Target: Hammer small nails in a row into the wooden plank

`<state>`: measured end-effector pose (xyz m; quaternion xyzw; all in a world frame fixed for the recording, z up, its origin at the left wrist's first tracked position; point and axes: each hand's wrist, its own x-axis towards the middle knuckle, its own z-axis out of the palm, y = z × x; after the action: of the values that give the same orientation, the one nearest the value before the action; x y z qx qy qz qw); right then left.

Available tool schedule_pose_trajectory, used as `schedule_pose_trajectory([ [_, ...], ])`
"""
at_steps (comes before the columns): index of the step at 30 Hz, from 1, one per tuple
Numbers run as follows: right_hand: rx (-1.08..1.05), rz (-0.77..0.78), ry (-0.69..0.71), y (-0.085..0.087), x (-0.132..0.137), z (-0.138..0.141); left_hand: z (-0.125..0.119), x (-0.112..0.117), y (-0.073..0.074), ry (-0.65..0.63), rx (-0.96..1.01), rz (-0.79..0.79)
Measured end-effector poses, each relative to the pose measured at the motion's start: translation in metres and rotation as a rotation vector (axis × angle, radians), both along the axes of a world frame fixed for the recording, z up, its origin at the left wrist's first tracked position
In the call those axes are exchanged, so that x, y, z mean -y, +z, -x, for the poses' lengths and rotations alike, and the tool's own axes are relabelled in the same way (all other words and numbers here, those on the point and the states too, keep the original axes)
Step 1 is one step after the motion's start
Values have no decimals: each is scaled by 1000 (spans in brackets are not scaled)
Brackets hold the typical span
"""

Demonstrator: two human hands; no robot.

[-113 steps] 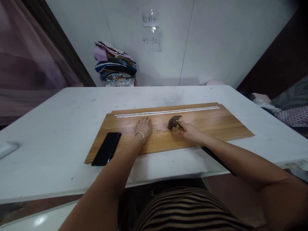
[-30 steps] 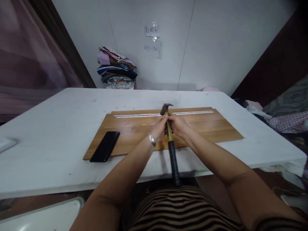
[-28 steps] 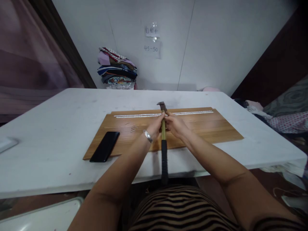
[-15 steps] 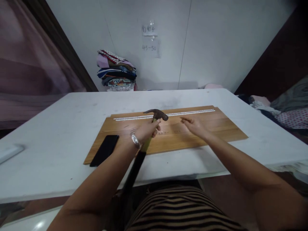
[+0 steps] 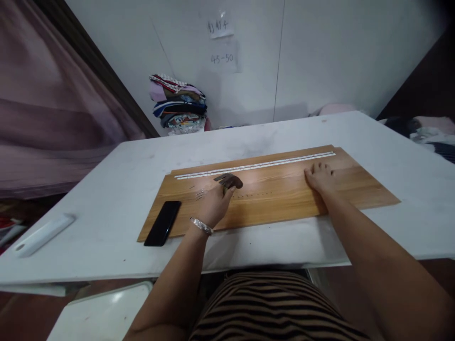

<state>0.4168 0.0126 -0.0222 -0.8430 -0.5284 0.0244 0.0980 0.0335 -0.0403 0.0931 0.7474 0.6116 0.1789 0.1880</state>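
Note:
My left hand (image 5: 214, 207), with a silver bracelet at the wrist, is closed around the neck of a claw hammer (image 5: 232, 180). The hammer's dark head shows just past my fingers, low over the board; its handle is hidden by my hand and arm. Flat on the right part of the wooden board (image 5: 280, 208) rests my right hand (image 5: 321, 179), fingers spread and holding nothing. Between the hands, a row of several small nails (image 5: 252, 194) runs along the board. Several loose nails (image 5: 201, 193) lie left of the hammer.
Two white measuring strips (image 5: 256, 166) run along the board's far side. A black phone (image 5: 162, 223) lies over its left edge. The board is on a white table (image 5: 106, 203), with a white object (image 5: 46, 234) at left. Folded clothes (image 5: 179, 104) are stacked by the wall.
My right hand has moved right and come down onto the board, its fingers opening out. The hammer has lowered toward the board with my left hand. The view has shifted slightly.

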Motion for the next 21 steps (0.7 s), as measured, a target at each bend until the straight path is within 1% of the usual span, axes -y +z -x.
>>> schedule_pose_trajectory([
  [4,7,-30,18,-4,-1,-5,-5,1,-6,11,-91,22],
  [7,8,-53,22,-4,0,-6,-11,2,-9,-14,-118,7],
  [14,-15,-76,12,-2,2,-4,-17,1,-8,54,-198,-21],
  [17,-22,-83,12,-1,2,-4,-17,-1,-11,28,-186,-23],
  [21,-29,-84,13,1,2,-3,-20,-2,-17,-27,-121,-7],
])
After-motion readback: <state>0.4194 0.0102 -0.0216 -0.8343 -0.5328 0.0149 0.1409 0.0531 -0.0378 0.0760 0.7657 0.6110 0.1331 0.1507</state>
